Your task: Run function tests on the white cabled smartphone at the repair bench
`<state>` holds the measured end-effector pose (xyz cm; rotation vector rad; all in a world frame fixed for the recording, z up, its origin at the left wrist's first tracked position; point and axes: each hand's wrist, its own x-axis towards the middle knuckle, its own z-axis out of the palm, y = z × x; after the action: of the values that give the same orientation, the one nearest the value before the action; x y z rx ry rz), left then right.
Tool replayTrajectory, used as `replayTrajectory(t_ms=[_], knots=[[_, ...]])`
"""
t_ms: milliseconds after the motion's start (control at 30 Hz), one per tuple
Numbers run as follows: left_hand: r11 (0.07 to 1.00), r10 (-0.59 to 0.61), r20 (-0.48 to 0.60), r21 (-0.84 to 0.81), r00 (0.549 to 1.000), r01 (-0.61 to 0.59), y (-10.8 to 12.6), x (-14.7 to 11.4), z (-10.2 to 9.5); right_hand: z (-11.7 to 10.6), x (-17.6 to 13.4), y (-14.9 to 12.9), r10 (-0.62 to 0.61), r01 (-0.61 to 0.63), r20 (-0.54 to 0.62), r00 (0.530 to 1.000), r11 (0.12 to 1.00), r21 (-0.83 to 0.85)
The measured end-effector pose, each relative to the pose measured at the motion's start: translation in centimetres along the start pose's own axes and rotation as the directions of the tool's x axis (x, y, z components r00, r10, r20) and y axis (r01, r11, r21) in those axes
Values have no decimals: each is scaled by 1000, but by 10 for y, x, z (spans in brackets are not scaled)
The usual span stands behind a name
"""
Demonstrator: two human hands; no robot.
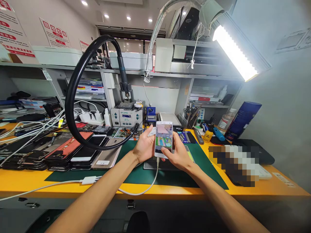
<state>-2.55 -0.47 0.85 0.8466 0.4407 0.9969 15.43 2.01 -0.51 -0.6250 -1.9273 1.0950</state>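
Note:
A white smartphone (163, 137) is held upright over the green mat (204, 168), its lit screen showing a colourful picture. My left hand (145, 145) grips its left edge, the thumb pointing up and the other fingers partly hidden behind it. On the other side, my right hand (179, 152) holds the right edge, with the thumb over the lower part of the screen. From the phone's bottom end a white charging cable (155, 179) loops down past the bench's front edge and off to the left. A dark perforated plate (150, 165) lies on the mat below the phone.
Stacked phones and screens (65, 149) fill the bench at left, beside tangled white cables (36, 124). A black hose (70, 97) arches from a hot air station (127, 115). Overhead hangs a bright lamp (234, 53). Bottles, including a yellow one (208, 136), stand at right.

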Motion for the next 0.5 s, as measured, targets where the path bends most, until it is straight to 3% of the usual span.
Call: replayTrajectory(t_ms=[500], knots=[[1000, 0, 8, 10, 1000, 0, 0, -1, 2, -1, 0, 1, -5, 5, -3, 1000, 1000, 3]])
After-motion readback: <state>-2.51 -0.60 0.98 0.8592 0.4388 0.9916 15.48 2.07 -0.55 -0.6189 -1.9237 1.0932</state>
